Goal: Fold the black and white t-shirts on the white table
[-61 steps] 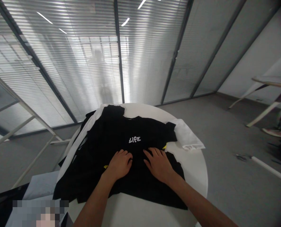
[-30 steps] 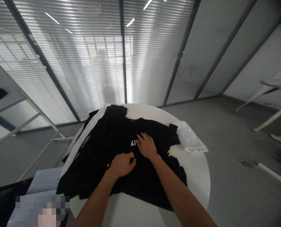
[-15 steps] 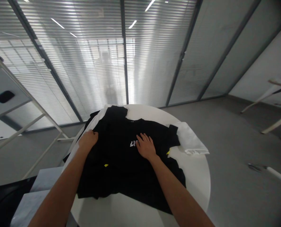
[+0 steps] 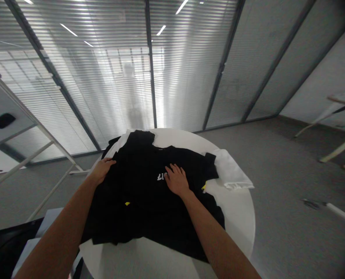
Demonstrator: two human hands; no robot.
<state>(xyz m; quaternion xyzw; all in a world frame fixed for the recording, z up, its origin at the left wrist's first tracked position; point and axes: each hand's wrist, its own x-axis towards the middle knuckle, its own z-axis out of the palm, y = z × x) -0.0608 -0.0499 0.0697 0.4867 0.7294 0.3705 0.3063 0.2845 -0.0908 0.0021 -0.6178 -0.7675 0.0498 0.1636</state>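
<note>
A black T-shirt (image 4: 143, 182) with white lettering on its chest lies spread on a round white table (image 4: 242, 217), neckline toward the far side. My left hand (image 4: 102, 169) is closed on black cloth at the shirt's left side. My right hand (image 4: 176, 179) rests flat on the chest with fingers spread, partly covering the lettering. More black cloth lies under the shirt, so I cannot tell the layers apart. A white garment (image 4: 233, 170) shows at the right, beyond the black sleeve. Small yellow patches (image 4: 127, 203) show against the black cloth.
A white-framed stand (image 4: 48, 135) is at the left. Light grey-white packages (image 4: 27, 252) and a black item (image 4: 6, 242) are at the lower left. Glass partitions with blinds (image 4: 184, 85) rise behind the table. Chair legs (image 4: 339, 147) and a white rod (image 4: 342, 215) are at the right.
My left hand has moved slightly left, and black cloth now covers the white strip that showed beside my forearm. My right hand stays on the chest. The view shifts slightly.
</note>
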